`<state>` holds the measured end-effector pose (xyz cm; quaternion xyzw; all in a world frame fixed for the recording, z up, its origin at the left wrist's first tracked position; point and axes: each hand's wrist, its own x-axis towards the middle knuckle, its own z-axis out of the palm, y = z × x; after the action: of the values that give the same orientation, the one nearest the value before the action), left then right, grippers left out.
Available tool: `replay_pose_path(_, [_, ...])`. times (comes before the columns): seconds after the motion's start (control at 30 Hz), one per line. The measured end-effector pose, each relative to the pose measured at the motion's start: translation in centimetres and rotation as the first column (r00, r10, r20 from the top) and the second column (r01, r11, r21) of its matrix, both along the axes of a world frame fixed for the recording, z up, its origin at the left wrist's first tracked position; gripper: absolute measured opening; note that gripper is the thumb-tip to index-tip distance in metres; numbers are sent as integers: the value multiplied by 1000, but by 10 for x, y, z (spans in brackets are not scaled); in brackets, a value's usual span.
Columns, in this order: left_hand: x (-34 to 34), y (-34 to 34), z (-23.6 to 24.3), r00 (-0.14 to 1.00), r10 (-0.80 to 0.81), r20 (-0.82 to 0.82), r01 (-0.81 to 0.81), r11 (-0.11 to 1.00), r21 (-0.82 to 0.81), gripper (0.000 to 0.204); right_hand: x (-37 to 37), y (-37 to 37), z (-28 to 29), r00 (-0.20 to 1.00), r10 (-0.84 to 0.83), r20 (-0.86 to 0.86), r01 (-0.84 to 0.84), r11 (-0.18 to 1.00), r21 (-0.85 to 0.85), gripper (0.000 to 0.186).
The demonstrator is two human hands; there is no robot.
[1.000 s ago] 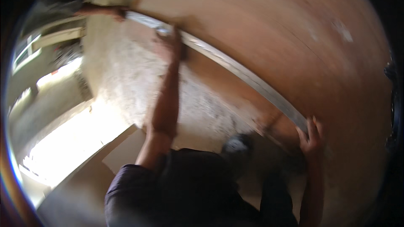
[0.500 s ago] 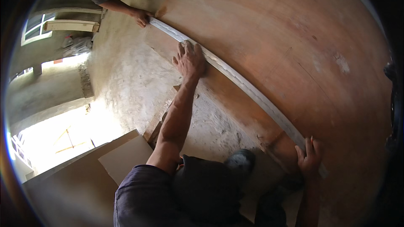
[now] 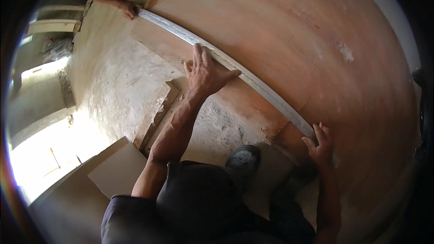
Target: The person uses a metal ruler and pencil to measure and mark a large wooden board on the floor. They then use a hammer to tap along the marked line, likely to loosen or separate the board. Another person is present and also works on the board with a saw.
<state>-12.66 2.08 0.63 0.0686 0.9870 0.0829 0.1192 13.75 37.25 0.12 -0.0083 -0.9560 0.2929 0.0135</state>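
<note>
A long pale metal straightedge point(image 3: 253, 81) lies diagonally across a reddish-brown board point(image 3: 334, 86). My left hand point(image 3: 203, 70) presses on its near edge with fingers spread and thumb stretched to the right. My right hand point(image 3: 321, 142) has its fingers bent over the straightedge's lower right end; a small slim thing like a pencil point(image 3: 321, 125) shows between the fingers. At the upper left, another person's hand point(image 3: 130, 9) is at the far end of the straightedge.
Rough grey concrete floor point(image 3: 226, 122) shows below the board, with a wooden plank point(image 3: 156, 115) and my shoe point(image 3: 244, 158). A large sheet point(image 3: 72, 199) with a pale piece point(image 3: 110, 167) lies at lower left. A bright opening point(image 3: 40, 153) is at the left.
My left thumb has spread outward to the right along the straightedge. The view has shifted, moving the board and hands in the picture. The straightedge still lies diagonally between both people's hands.
</note>
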Motion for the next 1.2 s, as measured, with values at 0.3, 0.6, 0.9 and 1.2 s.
replay_pose_path(0.3, [-10, 5, 21, 980, 78, 185, -82, 997, 12, 132, -234, -132, 13, 985, 126, 118, -84, 945, -316, 27])
replay_pose_path(0.6, [-17, 5, 22, 954, 121, 276, -145, 987, 71, 134, -411, -276, -3, 948, 293, 128, -260, 939, -225, 17])
replay_pose_path(0.9, [-18, 3, -2, 977, 39, 211, -19, 995, -97, 112, -441, -307, -7, 901, 407, 150, -402, 913, -67, 24])
replay_pose_path(1.2, [-20, 9, 15, 968, 52, 247, -47, 999, -26, 132, -378, -215, -14, 750, 651, 117, -657, 754, 11, 16])
